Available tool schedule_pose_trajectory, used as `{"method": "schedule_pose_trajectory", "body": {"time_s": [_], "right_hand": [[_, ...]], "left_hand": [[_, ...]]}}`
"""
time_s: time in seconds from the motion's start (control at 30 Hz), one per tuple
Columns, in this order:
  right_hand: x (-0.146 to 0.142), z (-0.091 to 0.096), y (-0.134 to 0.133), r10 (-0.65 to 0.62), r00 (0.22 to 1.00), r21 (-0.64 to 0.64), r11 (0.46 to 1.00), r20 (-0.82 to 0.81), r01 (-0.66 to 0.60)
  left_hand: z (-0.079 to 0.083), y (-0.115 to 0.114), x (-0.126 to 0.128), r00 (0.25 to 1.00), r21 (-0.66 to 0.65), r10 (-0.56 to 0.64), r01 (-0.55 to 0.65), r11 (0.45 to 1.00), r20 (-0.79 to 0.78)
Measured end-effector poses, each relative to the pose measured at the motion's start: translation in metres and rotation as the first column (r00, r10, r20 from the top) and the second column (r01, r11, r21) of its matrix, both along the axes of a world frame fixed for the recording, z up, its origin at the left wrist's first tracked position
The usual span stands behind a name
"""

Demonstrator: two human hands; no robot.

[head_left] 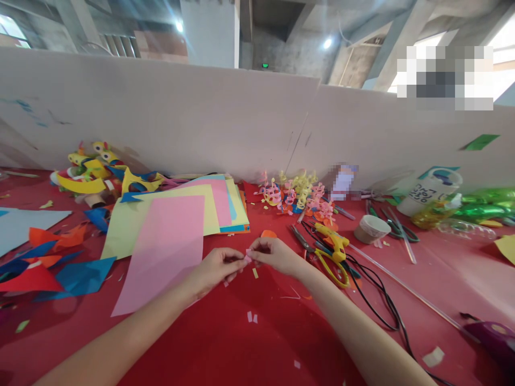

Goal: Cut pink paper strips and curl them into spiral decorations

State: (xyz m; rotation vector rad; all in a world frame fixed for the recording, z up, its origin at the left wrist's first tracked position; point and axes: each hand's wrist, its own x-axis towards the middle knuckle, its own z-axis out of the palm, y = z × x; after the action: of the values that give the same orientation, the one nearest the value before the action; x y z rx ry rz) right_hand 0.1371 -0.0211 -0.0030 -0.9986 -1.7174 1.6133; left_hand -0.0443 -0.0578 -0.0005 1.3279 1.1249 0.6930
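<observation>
Both my hands meet over the red table, pinching one small piece of pink paper (248,255) between the fingertips. My left hand (222,264) has it from the left, beside a large pink sheet (169,241) that lies on yellow sheets (120,230). My right hand (277,254) has its other side, just in front of an orange paper piece (269,234). Small pink scraps (252,317) and a yellow scrap (255,273) lie on the table nearby. Most of the pink piece is hidden by my fingers.
Curled pink and yellow paper shapes (301,193) stand at the back. To the right lie yellow-handled scissors (333,268), a yellow glue gun (333,241), black cables (380,292) and a paper cup (372,229). Coloured paper pieces (84,276) lie left. A white partition (181,118) closes the back.
</observation>
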Motion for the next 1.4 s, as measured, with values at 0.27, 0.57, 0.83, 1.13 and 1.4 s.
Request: {"method": "schedule_pose_trajectory", "body": {"time_s": [0.27,0.57,0.83,1.13,1.4], "right_hand": [[0.000,-0.003,0.001,-0.040,0.999,0.020,0.999,-0.022,0.040],[-0.002,-0.006,0.000,-0.040,0.999,0.048,0.998,0.034,0.038],[-0.006,-0.004,-0.002,-0.050,0.997,0.012,0.999,0.053,0.049],[-0.001,-0.011,-0.003,0.001,0.999,0.051,0.999,0.037,-0.003],[0.000,-0.023,-0.015,-0.094,0.995,0.009,0.996,0.023,0.094]], "left_hand": [[-0.002,0.001,-0.001,1.000,0.008,-0.021,0.021,1.000,0.002],[0.005,-0.003,0.003,0.997,-0.088,0.012,-0.005,0.996,0.071],[0.008,-0.003,0.003,0.997,-0.021,0.052,-0.051,0.998,0.050],[0.006,-0.005,0.005,0.997,0.031,0.074,-0.074,0.997,0.003],[-0.002,-0.007,0.006,0.994,0.046,0.111,-0.112,0.993,0.024]]}}
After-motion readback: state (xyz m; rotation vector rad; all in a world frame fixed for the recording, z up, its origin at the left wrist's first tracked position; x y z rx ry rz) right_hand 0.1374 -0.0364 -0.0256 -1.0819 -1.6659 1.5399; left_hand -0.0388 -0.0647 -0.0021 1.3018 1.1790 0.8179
